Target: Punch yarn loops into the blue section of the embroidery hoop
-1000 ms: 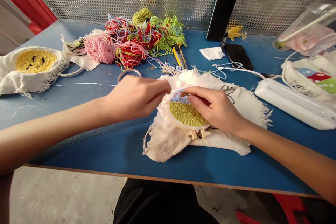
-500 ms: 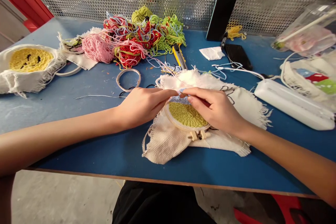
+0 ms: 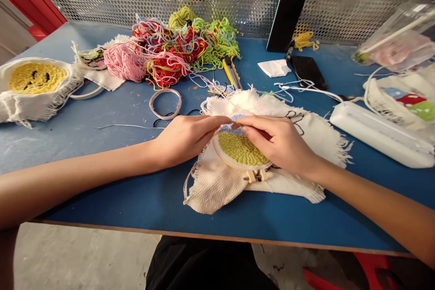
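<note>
An embroidery hoop [image 3: 240, 164] lies on frayed white cloth [image 3: 217, 190] in front of me. Inside it is looped stitching [image 3: 243, 147], olive green at the near side and light blue at the far side. Over the blue part my left hand [image 3: 186, 136] and my right hand [image 3: 280, 142] meet fingertip to fingertip. Both are closed in a pinch, with something small and thin between the fingers that I cannot make out. My right hand covers the hoop's right edge. The hoop's screw clamp [image 3: 257, 176] faces me.
Behind the hoop lie a yellow utility knife [image 3: 232, 72] and tangled yarn [image 3: 166, 65]. A loose hoop ring [image 3: 165, 117] rests to the left, near a yellow stitched piece [image 3: 37, 78]. A phone [image 3: 288, 16] leans upright at the back. At right sits a white power strip [image 3: 380, 133].
Both hands stay over the blue stitching, with only a slight shift of the fingertips. More of the blue patch shows between them now. The view has tilted very slightly.
</note>
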Tool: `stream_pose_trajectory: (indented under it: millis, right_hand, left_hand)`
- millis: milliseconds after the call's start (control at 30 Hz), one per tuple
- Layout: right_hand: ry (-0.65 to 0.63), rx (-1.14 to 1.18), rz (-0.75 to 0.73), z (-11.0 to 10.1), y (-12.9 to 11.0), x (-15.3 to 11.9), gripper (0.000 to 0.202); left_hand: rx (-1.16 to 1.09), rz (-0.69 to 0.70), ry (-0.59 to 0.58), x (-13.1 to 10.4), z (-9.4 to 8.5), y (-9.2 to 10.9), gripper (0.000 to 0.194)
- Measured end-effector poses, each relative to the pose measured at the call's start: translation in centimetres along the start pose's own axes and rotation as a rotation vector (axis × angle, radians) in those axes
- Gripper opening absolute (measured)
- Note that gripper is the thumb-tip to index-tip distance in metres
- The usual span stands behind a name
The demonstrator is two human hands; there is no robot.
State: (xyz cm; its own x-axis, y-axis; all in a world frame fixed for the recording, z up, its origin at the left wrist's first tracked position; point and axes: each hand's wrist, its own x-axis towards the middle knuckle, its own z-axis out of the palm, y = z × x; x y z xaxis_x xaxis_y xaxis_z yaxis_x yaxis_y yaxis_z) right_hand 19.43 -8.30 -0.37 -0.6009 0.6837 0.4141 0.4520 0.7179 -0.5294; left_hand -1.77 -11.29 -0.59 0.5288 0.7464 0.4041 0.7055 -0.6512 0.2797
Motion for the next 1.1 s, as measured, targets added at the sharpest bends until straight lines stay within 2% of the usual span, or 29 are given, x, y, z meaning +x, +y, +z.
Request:
stream_pose_trajectory:
  millis: [1100]
  right_hand:
    - [-0.026,0.012,0.025,-0.05,0.06,-0.05,0.027]
  left_hand:
    - [-0.014,-0.026,-0.031,-0.05,-0.57,0.02,0.031]
